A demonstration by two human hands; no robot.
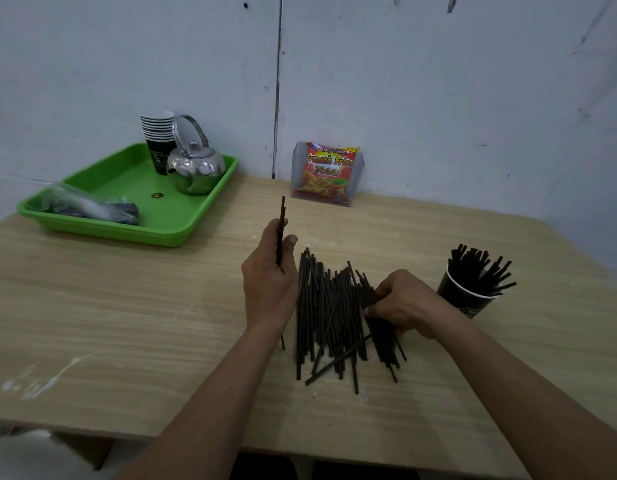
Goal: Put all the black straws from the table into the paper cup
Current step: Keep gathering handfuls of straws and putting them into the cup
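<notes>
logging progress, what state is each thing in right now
left hand, holds a few straws upright
right hand, grips a bunch in the straw pile
straw pile, lying on the table
paper cup, upright, partly filled with straws
kettle, lid on, in green tray
cup stack, upright, in green tray

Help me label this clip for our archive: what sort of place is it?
Probably a small drink stall or café prep corner: a green tray holds stacked paper cups and a metal kettle, and a snack packet stands in a clear holder.
</notes>
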